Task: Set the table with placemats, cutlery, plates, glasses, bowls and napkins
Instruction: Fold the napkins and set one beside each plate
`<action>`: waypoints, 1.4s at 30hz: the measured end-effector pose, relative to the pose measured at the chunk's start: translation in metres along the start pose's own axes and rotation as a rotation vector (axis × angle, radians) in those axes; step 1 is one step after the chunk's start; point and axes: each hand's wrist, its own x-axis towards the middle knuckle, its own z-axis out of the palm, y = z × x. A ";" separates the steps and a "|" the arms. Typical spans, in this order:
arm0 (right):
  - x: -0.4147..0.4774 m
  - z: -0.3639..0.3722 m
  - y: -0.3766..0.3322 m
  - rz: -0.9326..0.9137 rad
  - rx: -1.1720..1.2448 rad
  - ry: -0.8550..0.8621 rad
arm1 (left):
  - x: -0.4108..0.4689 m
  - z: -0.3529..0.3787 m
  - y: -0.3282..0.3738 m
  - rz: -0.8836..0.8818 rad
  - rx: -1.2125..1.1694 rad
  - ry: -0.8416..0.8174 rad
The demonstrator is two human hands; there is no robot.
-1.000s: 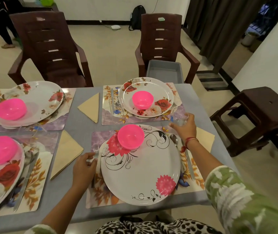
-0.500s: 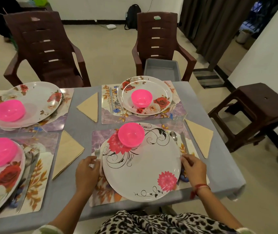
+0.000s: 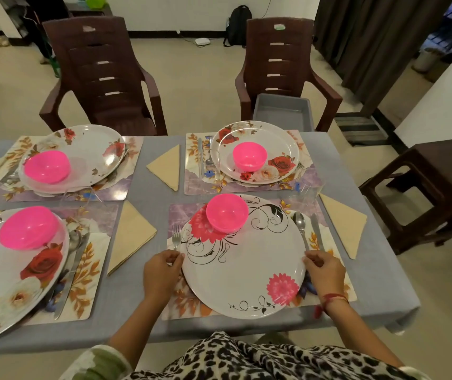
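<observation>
**Right hand comes back from the glass to the plate**

A second ago the right hand (image 3: 324, 271) was out at the glass (image 3: 305, 190) beyond the plate's far right. It now sits at the right rim of the plate (image 3: 244, 264), fingers curled onto the edge in a narrow grip. The left hand (image 3: 161, 272) has barely shifted. It is at the plate's left rim with curled fingers, and I cannot tell whether its grip is on the rim or on the fork handle.

The plate is large, round, glossy and white, with black scrolls and pink flowers. It lies flat on a floral placemat (image 3: 181, 305) on the grey-clothed counter (image 3: 375, 270).

- A smooth pink plastic bowl (image 3: 227, 212) stands on the plate's far edge.
- The metal fork (image 3: 176, 237) lies just left of the plate, tines pointing away from the person.
- The spoon (image 3: 300, 223) and knife (image 3: 316, 229) lie side by side just right of the plate, with the same long axis as the fork.
- A folded beige triangular napkin (image 3: 345, 226) lies further right of the plate.
</observation>
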 end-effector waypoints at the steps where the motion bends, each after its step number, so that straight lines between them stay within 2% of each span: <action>1: 0.000 0.000 -0.001 -0.004 -0.003 -0.001 | 0.000 0.000 0.000 -0.001 -0.003 0.001; 14: 0.001 0.005 0.000 -0.028 -0.032 0.007 | 0.003 0.000 -0.006 -0.030 -0.045 -0.011; 19: 0.001 -0.001 0.003 -0.024 0.009 0.091 | 0.003 -0.002 -0.006 -0.019 -0.057 -0.011; 25: 0.005 -0.003 0.009 -0.112 -0.220 0.006 | 0.003 -0.007 -0.011 -0.030 -0.036 0.050; 42: 0.006 0.004 0.002 -0.085 -0.213 0.074 | 0.011 0.002 -0.002 -0.050 -0.017 0.067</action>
